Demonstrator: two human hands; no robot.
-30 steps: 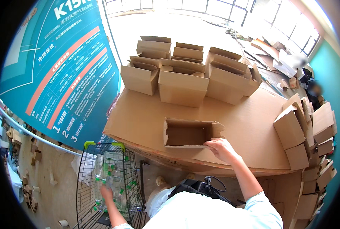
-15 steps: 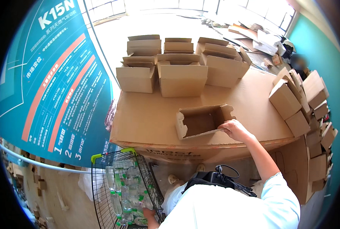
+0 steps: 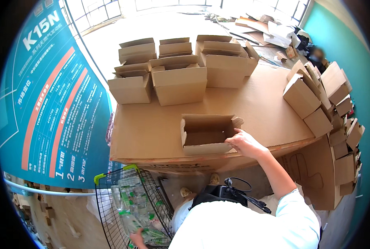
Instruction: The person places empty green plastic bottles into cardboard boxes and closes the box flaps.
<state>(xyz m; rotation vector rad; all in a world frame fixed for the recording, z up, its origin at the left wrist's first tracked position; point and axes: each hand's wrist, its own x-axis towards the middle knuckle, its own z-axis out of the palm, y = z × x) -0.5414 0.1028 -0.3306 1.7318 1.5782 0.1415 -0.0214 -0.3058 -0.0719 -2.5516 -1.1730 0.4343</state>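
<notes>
An open-topped cardboard box (image 3: 205, 148) lies near the front edge of the big carton that serves as a table, and no contents show in it. My right hand (image 3: 247, 144) pinches the box's right near edge, thumb and fingers closed on the cardboard. Low on the left, my left hand (image 3: 138, 238) reaches into a black wire shopping cart (image 3: 100, 203) with green corner pieces. Its fingers appear closed round the end of a plastic bottle (image 3: 131, 224); blur hides their exact hold. Several more see-through bottles (image 3: 140, 198) with green caps lie in the cart.
Several open cardboard boxes (image 3: 178, 85) stand in two rows at the back of the big carton (image 3: 251, 108). More boxes (image 3: 303, 97) are piled on the right. A blue printed banner (image 3: 60, 108) rises at the left. Beyond, a person (image 3: 317, 56) shows near scrap cardboard.
My left hand has shifted left within the cart, among the bottles. My right hand keeps its grip on the box, which now sits squarer to the front edge. The whole view has shifted slightly.
</notes>
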